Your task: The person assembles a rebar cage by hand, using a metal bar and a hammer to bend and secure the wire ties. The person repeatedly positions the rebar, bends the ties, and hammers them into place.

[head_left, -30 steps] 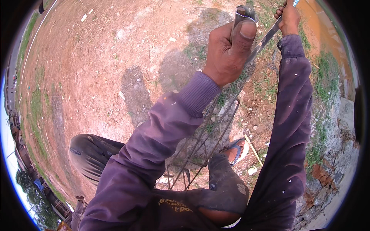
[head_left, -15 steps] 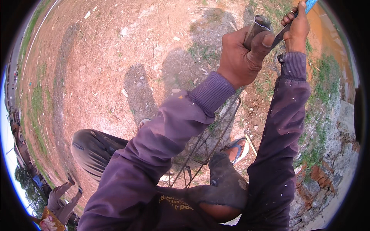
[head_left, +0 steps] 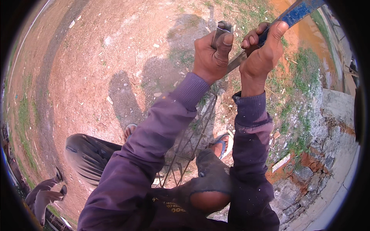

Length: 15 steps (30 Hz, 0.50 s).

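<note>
My left hand (head_left: 211, 54) grips the top end of a metal rod cage (head_left: 192, 142) that stands upright between my knees. Its thin steel bars run down from my fist to the ground by my feet. My right hand (head_left: 262, 52) is closed around a long tool with a blue handle (head_left: 295, 13); the grey metal part of the tool (head_left: 236, 61) reaches toward the rod under my left fist. Both forearms wear purple sleeves. The two hands are close together, almost touching.
Bare reddish dirt (head_left: 96, 69) with patches of grass spreads ahead and left. A rough concrete and stone edge (head_left: 331, 115) runs along the right. My sandalled feet (head_left: 221, 142) stand beside the cage. A person's legs (head_left: 42, 192) show at lower left.
My right hand with the blue-handled tool has moved left and down, closing in on my left hand. My left hand stays clamped on the rod top. The view has tilted.
</note>
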{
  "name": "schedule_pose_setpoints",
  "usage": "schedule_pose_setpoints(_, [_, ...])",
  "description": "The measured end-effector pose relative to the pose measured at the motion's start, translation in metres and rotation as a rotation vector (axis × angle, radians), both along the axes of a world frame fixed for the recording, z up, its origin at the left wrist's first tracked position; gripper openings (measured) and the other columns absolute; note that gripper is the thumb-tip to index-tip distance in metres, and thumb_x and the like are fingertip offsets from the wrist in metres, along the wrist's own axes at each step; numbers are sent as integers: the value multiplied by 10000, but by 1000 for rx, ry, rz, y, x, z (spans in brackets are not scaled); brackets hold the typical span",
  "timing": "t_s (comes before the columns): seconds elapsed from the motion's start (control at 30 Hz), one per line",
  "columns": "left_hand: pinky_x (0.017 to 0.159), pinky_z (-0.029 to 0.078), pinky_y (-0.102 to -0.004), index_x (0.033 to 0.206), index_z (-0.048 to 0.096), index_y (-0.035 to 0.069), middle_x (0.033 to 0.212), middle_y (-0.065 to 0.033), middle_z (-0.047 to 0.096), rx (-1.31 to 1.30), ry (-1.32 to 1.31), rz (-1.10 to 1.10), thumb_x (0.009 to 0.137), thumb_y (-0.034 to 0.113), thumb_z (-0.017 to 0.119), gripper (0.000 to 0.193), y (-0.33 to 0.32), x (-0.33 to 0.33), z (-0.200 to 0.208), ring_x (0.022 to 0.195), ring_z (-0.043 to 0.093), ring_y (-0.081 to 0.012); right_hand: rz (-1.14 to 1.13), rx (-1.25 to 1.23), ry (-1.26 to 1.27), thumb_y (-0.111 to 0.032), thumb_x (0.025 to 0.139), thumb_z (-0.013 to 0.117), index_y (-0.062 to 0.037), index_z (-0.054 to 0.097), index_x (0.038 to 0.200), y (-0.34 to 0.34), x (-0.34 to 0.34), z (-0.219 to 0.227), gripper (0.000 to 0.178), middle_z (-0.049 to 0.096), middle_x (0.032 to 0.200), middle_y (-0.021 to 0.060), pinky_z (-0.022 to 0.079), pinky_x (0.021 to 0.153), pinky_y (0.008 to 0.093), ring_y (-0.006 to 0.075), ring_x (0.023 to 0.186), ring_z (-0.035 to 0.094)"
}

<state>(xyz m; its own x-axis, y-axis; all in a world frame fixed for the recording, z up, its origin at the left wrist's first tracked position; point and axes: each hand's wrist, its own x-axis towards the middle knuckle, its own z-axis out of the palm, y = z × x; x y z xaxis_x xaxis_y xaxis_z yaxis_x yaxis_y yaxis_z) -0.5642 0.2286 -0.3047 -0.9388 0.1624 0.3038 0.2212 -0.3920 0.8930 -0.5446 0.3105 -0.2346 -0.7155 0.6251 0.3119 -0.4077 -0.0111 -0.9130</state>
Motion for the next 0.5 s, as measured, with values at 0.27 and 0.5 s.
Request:
schedule_pose_setpoints(0.27, [487, 351, -278, 750, 527, 72, 616, -5, 483, 19, -109, 42, 900, 587, 565, 538, -17, -12, 0, 548, 453, -111, -1, 273, -41, -533, 939, 532, -90, 510, 763, -49, 22, 2, 477, 460, 532, 10, 397, 442, 288, 118, 472, 500])
schedule_pose_setpoints(0.5, [498, 346, -297, 847, 544, 92, 635, -16, 469, 298, -417, -451, 864, 618, 559, 527, -33, -30, -5, 540, 426, -146, -13, 367, 59, -527, 889, 564, -35, 509, 774, -74, 56, 10, 508, 547, 697, 136, 431, 823, 464, 358, 817, 604])
